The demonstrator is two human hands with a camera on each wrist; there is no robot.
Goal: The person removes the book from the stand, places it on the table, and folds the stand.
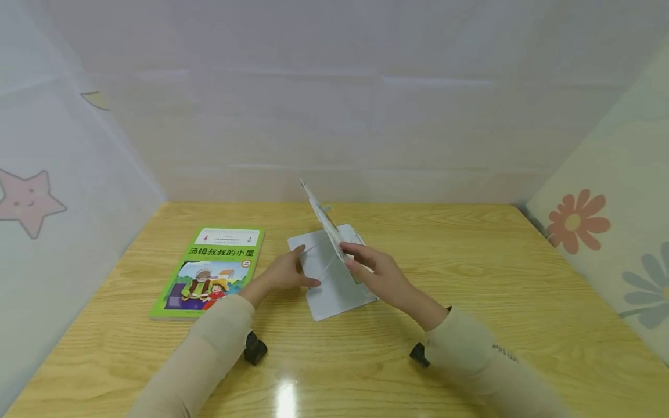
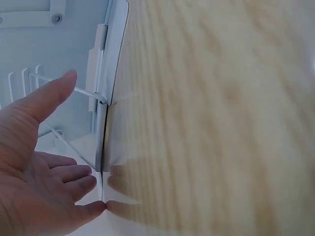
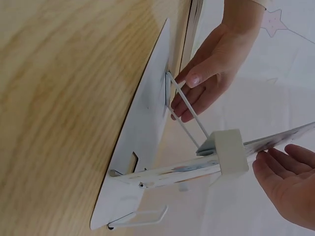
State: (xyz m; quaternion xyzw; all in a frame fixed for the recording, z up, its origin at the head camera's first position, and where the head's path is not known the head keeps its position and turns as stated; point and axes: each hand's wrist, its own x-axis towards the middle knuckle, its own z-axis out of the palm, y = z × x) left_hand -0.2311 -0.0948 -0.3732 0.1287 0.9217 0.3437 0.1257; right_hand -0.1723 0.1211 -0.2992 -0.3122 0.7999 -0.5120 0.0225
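Note:
A white folding book stand stands on the table. Its flat base plate lies down, while the picture-printed panel leans up and left over it. A thin wire support runs from the base toward a white bracket on the panel. At the base's left edge is my left hand, thumb and fingers spread around the wire's foot, as the left wrist view also shows. My right hand touches the panel's right side with extended fingertips.
To the left lies a green picture book, cover up. The wooden table runs back to a pale cloth backdrop, with patterned cloth at both sides. Black wrist-mounted pieces show below the sleeves.

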